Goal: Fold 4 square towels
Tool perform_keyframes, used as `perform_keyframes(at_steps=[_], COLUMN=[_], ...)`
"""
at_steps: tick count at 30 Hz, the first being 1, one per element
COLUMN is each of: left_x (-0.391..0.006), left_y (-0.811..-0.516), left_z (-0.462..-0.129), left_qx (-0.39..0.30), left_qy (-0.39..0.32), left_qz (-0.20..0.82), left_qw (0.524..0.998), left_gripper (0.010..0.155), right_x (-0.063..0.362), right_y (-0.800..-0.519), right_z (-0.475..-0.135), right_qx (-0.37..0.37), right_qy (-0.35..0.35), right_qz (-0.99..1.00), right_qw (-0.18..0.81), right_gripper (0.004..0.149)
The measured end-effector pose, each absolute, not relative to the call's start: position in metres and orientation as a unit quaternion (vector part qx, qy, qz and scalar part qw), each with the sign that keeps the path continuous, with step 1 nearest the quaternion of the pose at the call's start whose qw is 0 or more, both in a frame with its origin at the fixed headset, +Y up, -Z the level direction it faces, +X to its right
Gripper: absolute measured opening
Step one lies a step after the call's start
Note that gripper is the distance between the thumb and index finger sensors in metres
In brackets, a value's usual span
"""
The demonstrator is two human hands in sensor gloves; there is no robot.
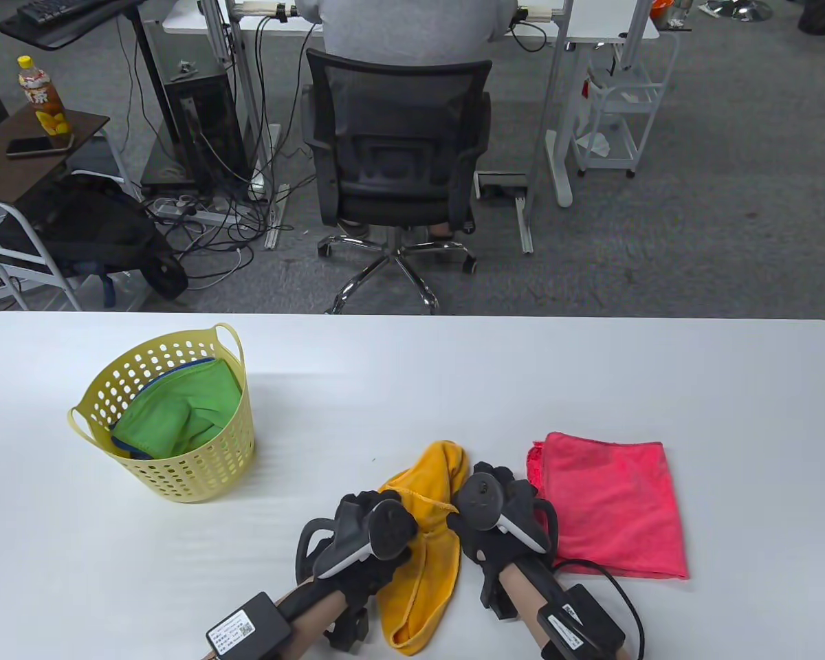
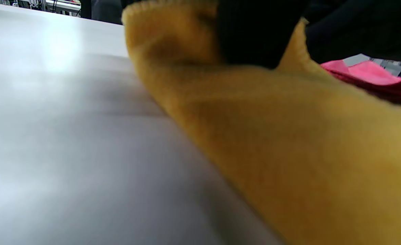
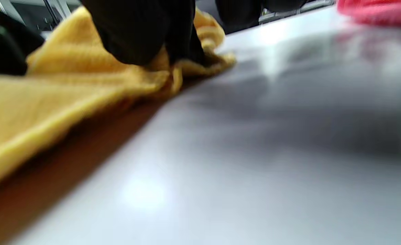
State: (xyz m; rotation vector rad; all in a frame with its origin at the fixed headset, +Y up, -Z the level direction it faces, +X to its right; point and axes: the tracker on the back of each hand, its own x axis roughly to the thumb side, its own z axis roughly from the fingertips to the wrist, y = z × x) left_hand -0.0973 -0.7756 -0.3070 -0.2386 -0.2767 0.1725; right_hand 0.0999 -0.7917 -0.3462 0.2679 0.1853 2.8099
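Note:
A crumpled yellow towel lies on the white table near the front edge, between my two hands. My left hand grips its left edge; in the left wrist view a gloved finger presses into the yellow towel. My right hand grips its right side; in the right wrist view the fingers pinch the yellow towel. A folded pink towel lies flat to the right of my right hand. A green towel sits in the yellow basket at the left.
A blue cloth edge shows under the green towel in the basket. Beyond the table's far edge stands an office chair with a seated person, desks and cables. The pink towel also shows in the left wrist view and the right wrist view.

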Motion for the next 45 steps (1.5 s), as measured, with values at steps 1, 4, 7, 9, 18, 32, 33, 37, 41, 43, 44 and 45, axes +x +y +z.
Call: perform_keyframes(at_steps=[1,4,7,9,18,32,33,37,41,43,44,45], left_x=[-0.102,-0.115,-0.129,-0.135,-0.158,-0.199,-0.208,-0.248,-0.29,-0.308,-0.316,-0.321], left_y=[-0.772,-0.759,-0.74,-0.727,-0.69,-0.678,-0.673,-0.647,-0.618,-0.605,-0.599,-0.594], left_z=[-0.307,-0.308,-0.309,-0.308,-0.293,-0.291,-0.29,-0.281,-0.268,-0.262,-0.259,-0.256], left_qx=[-0.108,-0.075,-0.057,-0.048,-0.011,-0.039,-0.032,0.016,0.083,0.108,0.113,0.113], left_qy=[-0.136,-0.117,-0.114,-0.126,-0.15,-0.181,-0.173,-0.149,-0.108,-0.093,-0.093,-0.099], left_qz=[0.095,0.15,0.198,0.203,0.348,0.485,0.503,0.512,0.506,0.518,0.529,0.54], left_qw=[0.98,0.979,0.972,0.97,0.925,0.855,0.846,0.846,0.851,0.844,0.836,0.828], left_gripper=[0.042,0.042,0.047,0.057,0.04,0.044,0.044,0.042,0.041,0.041,0.041,0.041], right_x=[0.104,0.115,0.127,0.131,0.129,0.124,0.131,0.173,0.209,0.22,0.226,0.23], right_y=[-0.786,-0.771,-0.75,-0.739,-0.705,-0.668,-0.659,-0.619,-0.59,-0.579,-0.573,-0.568], right_z=[-0.346,-0.343,-0.338,-0.335,-0.317,-0.283,-0.279,-0.261,-0.247,-0.239,-0.233,-0.227], right_qx=[0.101,0.104,0.113,0.126,0.191,0.297,0.278,0.187,0.141,0.133,0.122,0.116], right_qy=[0.06,0.038,0.005,0.014,-0.005,0.029,-0.015,-0.172,-0.24,-0.249,-0.252,-0.258], right_qz=[0.979,0.968,0.94,0.921,0.867,0.843,0.86,0.895,0.91,0.915,0.919,0.921], right_qw=[0.168,0.224,0.323,0.368,0.459,0.448,0.427,0.365,0.307,0.287,0.277,0.269], right_gripper=[0.036,0.036,0.036,0.037,0.036,0.056,0.053,0.046,0.041,0.041,0.04,0.04])
